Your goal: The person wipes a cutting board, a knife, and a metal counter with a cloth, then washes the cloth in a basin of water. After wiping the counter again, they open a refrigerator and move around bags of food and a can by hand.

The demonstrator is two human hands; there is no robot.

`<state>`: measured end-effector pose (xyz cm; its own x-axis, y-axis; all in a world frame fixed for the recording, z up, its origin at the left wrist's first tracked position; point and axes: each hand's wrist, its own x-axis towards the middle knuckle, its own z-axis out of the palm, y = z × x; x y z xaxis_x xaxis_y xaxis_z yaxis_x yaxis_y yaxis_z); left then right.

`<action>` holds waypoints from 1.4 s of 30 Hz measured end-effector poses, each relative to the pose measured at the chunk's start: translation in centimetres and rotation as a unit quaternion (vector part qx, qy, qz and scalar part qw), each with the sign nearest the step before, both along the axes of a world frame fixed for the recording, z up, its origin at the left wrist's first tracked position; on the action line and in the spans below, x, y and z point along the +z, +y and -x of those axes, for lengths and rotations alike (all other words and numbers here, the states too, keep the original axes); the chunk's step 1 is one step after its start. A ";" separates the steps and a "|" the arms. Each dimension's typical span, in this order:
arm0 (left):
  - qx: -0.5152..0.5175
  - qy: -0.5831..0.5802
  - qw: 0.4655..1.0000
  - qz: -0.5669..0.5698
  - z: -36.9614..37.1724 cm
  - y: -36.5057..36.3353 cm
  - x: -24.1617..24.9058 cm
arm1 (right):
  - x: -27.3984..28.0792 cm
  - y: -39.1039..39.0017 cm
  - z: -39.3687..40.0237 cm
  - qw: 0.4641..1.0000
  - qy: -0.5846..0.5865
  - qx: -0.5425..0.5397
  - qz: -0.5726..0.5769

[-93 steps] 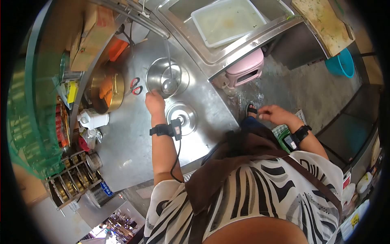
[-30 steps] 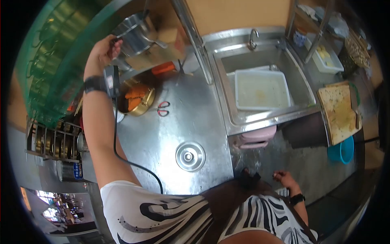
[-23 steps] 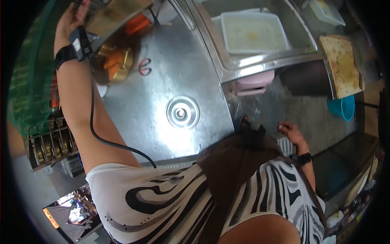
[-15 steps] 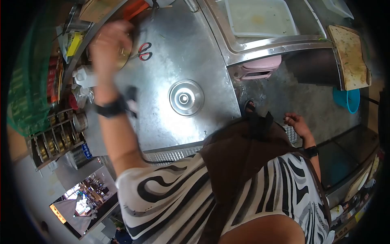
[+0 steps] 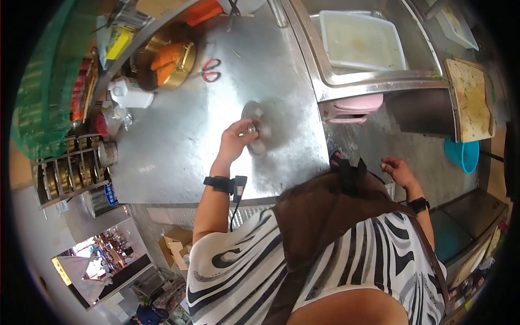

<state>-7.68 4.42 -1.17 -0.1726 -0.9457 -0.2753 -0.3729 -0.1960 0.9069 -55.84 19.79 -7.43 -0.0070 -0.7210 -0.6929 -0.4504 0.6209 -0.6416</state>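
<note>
My left hand [image 5: 235, 142] pinches the knob of a round metal lid [image 5: 260, 146] over the steel table [image 5: 179, 146]. The lid is tilted, its face turned toward the hand. Off the table's right side, my right hand [image 5: 400, 172] hangs loosely curled with nothing in it, its thumb and fingers slightly apart. A gold-coloured pot [image 5: 188, 62] at the upper left holds something orange [image 5: 167, 58]. Beside that pot lie scissors with red and black handles [image 5: 211, 70].
A white jug [image 5: 130, 93] stands left of the pot. At the upper right, a sink holds a white tub [image 5: 363, 40]. Below it are a pink stool [image 5: 355, 105] and a blue bucket [image 5: 461, 154]. A stained board [image 5: 467, 92] leans at the right.
My left hand has come from over the pot to the lid, which was lying flat and is now tilted in its fingers. The pot is uncovered to view. My right hand has barely moved.
</note>
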 end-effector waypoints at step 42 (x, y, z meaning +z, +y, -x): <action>-0.039 -0.647 0.479 0.593 -6.1 -38.8 33.3 | -6.5 6.3 -0.1 0.993 0.063 -0.071 0.075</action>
